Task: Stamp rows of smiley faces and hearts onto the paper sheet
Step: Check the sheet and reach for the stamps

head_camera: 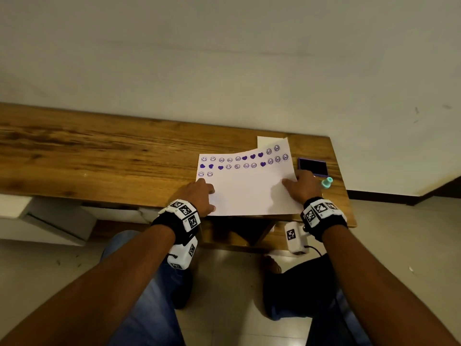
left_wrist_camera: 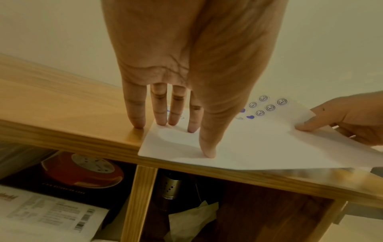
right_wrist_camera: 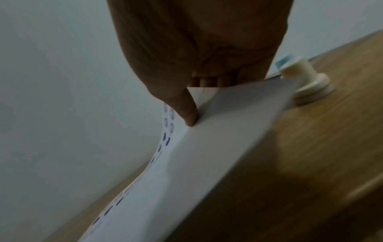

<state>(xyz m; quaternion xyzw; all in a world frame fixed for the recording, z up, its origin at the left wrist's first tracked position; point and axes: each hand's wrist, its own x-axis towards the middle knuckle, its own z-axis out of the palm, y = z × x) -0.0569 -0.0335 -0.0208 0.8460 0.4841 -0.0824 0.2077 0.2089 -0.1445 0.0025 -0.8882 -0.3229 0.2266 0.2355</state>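
Observation:
A white paper sheet (head_camera: 249, 193) lies on the wooden table (head_camera: 99, 156), near its right end. It carries two rows of purple smileys and hearts, plus two smileys starting a third row. My left hand (head_camera: 199, 193) presses its straight fingers (left_wrist_camera: 176, 114) flat on the sheet's left edge. My right hand (head_camera: 301, 186) pinches the right edge, thumb (right_wrist_camera: 186, 114) on top and fingers beneath, so that side curls up off the table (right_wrist_camera: 207, 163). A teal stamp (head_camera: 326, 183) lies just right of that hand, beside the open purple ink pad (head_camera: 313, 166).
Another white sheet (head_camera: 264, 141) peeks out behind the stamped one. The table's right edge (head_camera: 346, 196) is close to the pad and stamp. The shelf below holds a red round tin (left_wrist_camera: 82, 170), a metal shaker (left_wrist_camera: 172, 186) and crumpled paper (left_wrist_camera: 192, 217).

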